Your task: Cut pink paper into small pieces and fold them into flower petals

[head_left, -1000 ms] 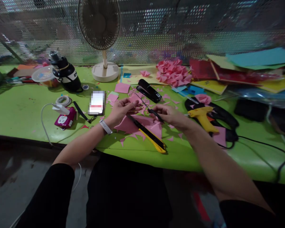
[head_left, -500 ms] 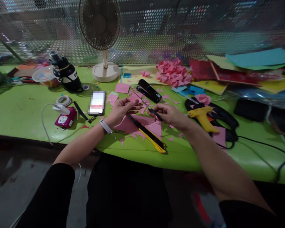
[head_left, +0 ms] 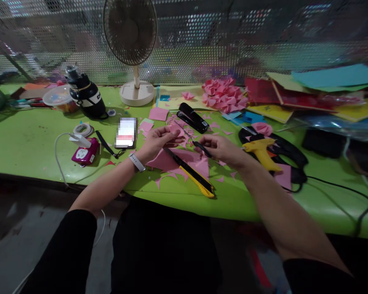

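My left hand (head_left: 156, 141), with a pale band on the wrist, pinches a small piece of pink paper (head_left: 177, 129) between thumb and fingers. My right hand (head_left: 219, 149) is closed around the black handle of a pair of scissors (head_left: 199, 146). Their thin metal blades point up and left, close to the paper. Below both hands, a yellow and black utility knife (head_left: 198, 177) lies across a larger pink sheet (head_left: 159, 160). Cut pink scraps are scattered around. Just beyond the hands rests a black stapler (head_left: 192, 117).
Behind the stapler is a heap of folded pink paper flowers (head_left: 223, 94). A yellow glue gun (head_left: 263, 153) and its cord lie at right, near stacked coloured sheets (head_left: 334, 77). On the left are a phone (head_left: 126, 132), a purple power adapter (head_left: 85, 153), a dark bottle (head_left: 87, 98) and a fan (head_left: 136, 93).
Hardly anything differs. Both hands keep their holds, with small shifts of the fingers, paper and scissors; the whole view has moved very slightly.
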{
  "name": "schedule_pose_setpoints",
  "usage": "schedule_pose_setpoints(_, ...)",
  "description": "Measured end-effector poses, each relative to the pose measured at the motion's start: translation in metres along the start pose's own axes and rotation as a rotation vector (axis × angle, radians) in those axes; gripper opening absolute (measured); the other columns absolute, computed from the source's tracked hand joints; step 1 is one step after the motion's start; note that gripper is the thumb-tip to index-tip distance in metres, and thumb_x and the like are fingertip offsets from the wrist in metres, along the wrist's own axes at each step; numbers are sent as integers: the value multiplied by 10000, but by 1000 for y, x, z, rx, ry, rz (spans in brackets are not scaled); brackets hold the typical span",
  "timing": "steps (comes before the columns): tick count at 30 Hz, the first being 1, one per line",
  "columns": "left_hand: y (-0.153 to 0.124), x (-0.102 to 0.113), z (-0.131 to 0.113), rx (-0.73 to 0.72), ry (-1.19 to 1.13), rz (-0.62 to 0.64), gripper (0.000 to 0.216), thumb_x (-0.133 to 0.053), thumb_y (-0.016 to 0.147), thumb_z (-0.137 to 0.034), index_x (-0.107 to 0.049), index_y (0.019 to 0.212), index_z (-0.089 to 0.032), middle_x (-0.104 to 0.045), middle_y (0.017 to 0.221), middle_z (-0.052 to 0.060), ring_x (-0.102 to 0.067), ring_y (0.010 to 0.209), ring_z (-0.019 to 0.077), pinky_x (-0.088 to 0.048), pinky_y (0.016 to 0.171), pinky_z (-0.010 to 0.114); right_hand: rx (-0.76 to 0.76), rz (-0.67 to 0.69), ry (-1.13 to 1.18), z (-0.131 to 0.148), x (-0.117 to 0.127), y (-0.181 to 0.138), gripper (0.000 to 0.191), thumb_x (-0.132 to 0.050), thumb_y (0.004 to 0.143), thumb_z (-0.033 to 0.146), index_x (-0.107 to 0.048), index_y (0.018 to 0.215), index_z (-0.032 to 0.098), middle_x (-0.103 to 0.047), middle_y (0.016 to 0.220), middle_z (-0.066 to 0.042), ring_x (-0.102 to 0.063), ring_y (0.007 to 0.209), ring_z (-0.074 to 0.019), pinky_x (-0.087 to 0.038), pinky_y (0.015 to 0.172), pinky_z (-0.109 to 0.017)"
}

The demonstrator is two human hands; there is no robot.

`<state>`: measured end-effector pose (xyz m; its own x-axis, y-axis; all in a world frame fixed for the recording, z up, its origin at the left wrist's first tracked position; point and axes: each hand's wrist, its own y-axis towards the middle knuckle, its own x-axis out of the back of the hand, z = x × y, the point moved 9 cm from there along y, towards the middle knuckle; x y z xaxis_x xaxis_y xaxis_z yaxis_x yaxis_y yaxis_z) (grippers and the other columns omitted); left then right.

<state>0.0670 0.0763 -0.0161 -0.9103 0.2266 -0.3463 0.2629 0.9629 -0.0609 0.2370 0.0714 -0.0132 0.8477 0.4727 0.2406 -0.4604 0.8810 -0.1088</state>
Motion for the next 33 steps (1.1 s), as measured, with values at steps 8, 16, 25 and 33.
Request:
schedule_pose_setpoints(8,1,0,0,-14,-5,31,306,-835,799,-364,-643,886,-142,-781,924,72,-773,857,158,-571,725,237,3,-27,-12,6,2,0,564,-889,558,658,-623,763,205,-593,675,10,-497,592,-119,-375,533,-258)
schedule_pose_setpoints(16,2,6,-3,-7,5,-20,305,-841,792,-362,-652,895,-147,-743,834,18,-764,815,145,-577,748,252,-3,-25,-27,11,1,-3,525,-874,579,648,-621,730,213,-576,639,14,-480,573,-122,-365,526,-272)
schedule_pose_setpoints(25,3,9,0,-1,39,-37,292,-828,806,-379,-682,923,-154,-748,859,30,-749,809,132,-578,749,246,1,-44,-40,8,3,-1,540,-881,567,659,-625,738,215,-581,629,11,-503,567,-126,-358,502,-259)
schedule_pose_setpoints(33,2,6,-3,-10,33,-10,313,-850,776,-387,-680,885,-148,-718,792,3,-726,716,113,-571,711,243,7,-21,-38,8,1,-1,539,-875,586,661,-637,746,204,-605,639,3,-493,549,-114,-355,484,-250)
